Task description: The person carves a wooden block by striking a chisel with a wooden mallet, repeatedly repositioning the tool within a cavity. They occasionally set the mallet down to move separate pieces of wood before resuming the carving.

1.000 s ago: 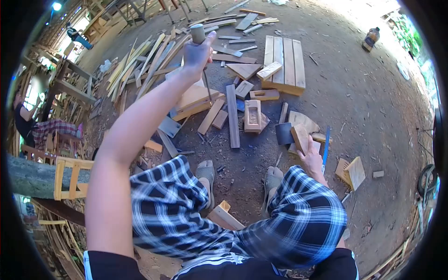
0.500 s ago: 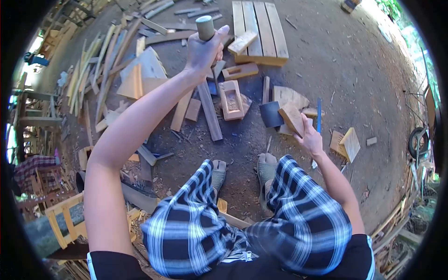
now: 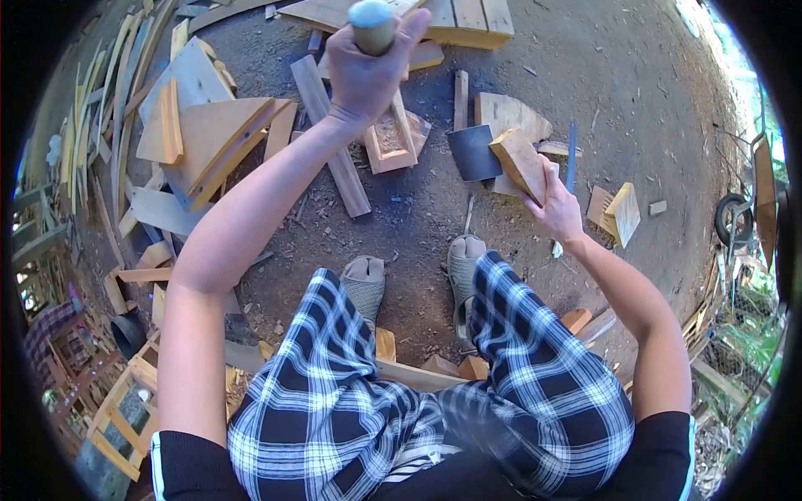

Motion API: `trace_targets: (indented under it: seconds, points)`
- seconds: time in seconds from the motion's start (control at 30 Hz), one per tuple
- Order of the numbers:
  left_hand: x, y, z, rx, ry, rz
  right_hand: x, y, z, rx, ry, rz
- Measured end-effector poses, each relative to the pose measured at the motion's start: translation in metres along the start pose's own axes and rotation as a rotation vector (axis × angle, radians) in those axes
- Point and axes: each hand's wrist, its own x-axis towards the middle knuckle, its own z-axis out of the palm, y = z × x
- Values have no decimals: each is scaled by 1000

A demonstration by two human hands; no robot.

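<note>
My left hand (image 3: 368, 75) is wrapped round a thick cylindrical handle (image 3: 373, 32) with a pale round top, at the top centre; what lies below the handle is hidden by the hand. Just below it on the ground stands a box-like wooden piece (image 3: 393, 159) with shavings in it. At the right, my right hand (image 3: 555, 204) grips a wooden block (image 3: 520, 163), held tilted. Beside the block lie a dark flat sheet (image 3: 473, 153) and a pale board (image 3: 510, 117).
Boards and thin strips (image 3: 109, 100) are piled at the left. A slatted wooden piece (image 3: 468, 25) stands at the top. A blue strip (image 3: 571, 154) and small wood pieces (image 3: 620, 213) lie at the right. Both feet are on the ground.
The view has shifted, so more of the left-hand boards shows. My left hand with the handle appears higher, near the top edge. My right hand still holds the block.
</note>
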Motion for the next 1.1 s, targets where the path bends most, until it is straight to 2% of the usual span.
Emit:
trace_targets:
  seconds: [0.07, 0.17, 0.2, 0.3, 0.43, 0.5, 0.57, 0.63, 0.93, 1.1]
  points:
    - [0, 0, 1, 103, -14, 122, 3, 6, 3, 29, 8, -50]
    - [4, 12, 9, 305, 128, 60, 5, 14, 6, 70, 50, -141]
    - [3, 23, 12, 290, 180, -28, 5, 14, 4, 75, 52, -142]
    - [3, 11, 5, 154, 206, 85, 8, 13, 2, 87, 55, -149]
    - [-1, 2, 8, -18, 218, 12, -1, 0, 4, 66, 121, -92]
    - [-3, 1, 12, -13, 205, 25, -3, -1, 5, 25, 237, -166]
    - [-8, 3, 15, 43, 229, 16, -2, 3, 5, 10, 249, -171]
    - [-12, 3, 16, 73, 224, 24, -1, 3, 1, 43, 119, -107]
    - [-20, 15, 13, 246, 268, -14, 0, 1, 0, 79, 77, -75]
    - [-11, 7, 12, 309, 353, 34, -1, -2, -3, 67, 65, -50]
